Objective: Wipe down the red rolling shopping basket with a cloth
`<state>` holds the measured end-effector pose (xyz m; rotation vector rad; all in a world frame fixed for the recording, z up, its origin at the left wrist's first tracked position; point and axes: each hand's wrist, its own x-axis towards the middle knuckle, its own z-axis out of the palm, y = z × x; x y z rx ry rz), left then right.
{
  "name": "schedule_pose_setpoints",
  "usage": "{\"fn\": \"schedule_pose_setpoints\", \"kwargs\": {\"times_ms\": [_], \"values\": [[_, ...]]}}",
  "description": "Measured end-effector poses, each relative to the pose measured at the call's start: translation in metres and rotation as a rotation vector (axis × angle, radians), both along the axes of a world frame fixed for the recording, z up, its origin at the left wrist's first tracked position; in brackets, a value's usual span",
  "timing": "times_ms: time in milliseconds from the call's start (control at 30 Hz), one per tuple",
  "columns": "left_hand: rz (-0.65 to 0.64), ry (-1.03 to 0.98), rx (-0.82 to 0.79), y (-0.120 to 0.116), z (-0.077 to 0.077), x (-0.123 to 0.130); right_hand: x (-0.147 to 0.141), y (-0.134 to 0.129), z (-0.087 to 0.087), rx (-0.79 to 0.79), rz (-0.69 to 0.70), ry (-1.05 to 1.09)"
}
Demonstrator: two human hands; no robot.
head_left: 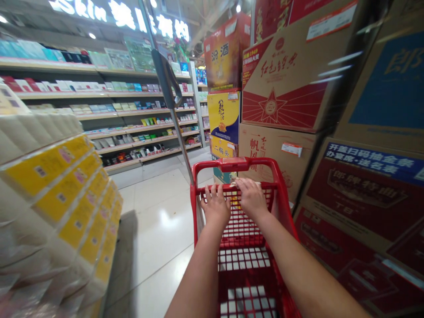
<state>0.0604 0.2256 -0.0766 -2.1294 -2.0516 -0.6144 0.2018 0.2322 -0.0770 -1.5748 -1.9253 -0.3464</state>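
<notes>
A red plastic shopping cart or basket [285,190] with a grid body stands in front of me, its raised handle at the far end. My left hand [217,205] rests on the upper edge of its far grid wall, fingers spread and pointing forward. To the right, my right hand [251,196] lies on the same edge; a small pale thing, too unclear to name, shows by its fingertips. A metal pole with a grey grip [165,79] rises from the cart's left far corner. Through the grid the floor shows.
Stacked cartons [281,88] rise close along the right side. Packs in yellow and white wrapping [66,185] are piled at the left. Shelves of small boxed goods [132,115] stand beyond the pale tiled floor [155,207], beneath a lit sign.
</notes>
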Motion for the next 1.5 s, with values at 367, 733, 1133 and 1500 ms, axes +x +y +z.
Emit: {"fn": "schedule_pose_setpoints", "kwargs": {"times_ms": [367, 733, 1133, 1500], "values": [[0.004, -0.011, 0.004, 0.0, 0.001, 0.003, 0.01, 0.004, 0.002, -0.002, -0.085, 0.097], [-0.005, -0.02, 0.035, 0.001, 0.001, 0.006, 0.013, 0.007, 0.001, 0.004, -0.117, 0.21], [-0.015, -0.034, 0.056, -0.001, 0.002, 0.006, 0.006, -0.001, 0.003, -0.041, -0.123, 0.123], [-0.015, -0.03, 0.043, 0.001, 0.001, 0.006, 0.003, 0.001, 0.002, 0.001, -0.023, 0.123]]}}
